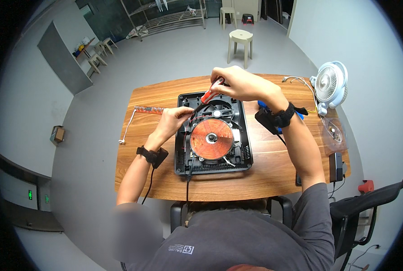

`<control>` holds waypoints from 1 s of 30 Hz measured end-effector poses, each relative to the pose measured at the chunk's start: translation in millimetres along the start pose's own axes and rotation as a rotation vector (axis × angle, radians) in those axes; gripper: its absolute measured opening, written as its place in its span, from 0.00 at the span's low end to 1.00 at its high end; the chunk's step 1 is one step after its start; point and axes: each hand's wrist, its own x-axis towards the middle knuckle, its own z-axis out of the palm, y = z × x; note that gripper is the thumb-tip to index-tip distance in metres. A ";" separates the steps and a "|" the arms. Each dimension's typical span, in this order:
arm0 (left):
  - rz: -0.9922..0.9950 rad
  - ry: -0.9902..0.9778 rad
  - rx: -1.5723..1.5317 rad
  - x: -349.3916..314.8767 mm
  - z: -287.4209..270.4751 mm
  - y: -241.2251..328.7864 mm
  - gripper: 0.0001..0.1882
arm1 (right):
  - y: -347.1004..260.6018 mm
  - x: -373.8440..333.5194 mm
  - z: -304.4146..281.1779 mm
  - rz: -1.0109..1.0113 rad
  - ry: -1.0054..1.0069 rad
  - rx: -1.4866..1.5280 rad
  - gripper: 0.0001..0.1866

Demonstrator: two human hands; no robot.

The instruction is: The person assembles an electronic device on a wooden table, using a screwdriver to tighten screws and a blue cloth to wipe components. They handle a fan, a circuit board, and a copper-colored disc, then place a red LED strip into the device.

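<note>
An opened induction cooker, its black housing shallow, lies on the table in front of me. A round copper coil fills its near middle, and a black cooling fan sits behind the coil. My right hand is wrapped round the red-and-white handle of a screwdriver, which slants down to the left over the housing's far left part. My left hand is closed in a pinch by the screwdriver's lower end. Whether its fingertips grip the shaft or some small part is hidden.
A narrow red circuit strip with a white cable lies left on the wooden table. To the right stand a desk fan, a clear plastic tray and a black power adapter. Something blue is partly behind my right wrist.
</note>
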 end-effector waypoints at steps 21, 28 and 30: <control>-0.072 -0.054 -0.121 3.7 0.2 -4.3 0.15 | -0.9 11.9 10.3 -0.018 0.019 -0.031 0.14; -0.003 -0.161 0.141 8.7 2.1 -40.4 0.17 | 8.4 33.2 23.9 -0.002 -0.066 -0.201 0.13; 0.052 -0.181 0.196 5.9 8.5 -46.7 0.14 | 11.4 38.7 28.5 0.021 -0.103 -0.238 0.13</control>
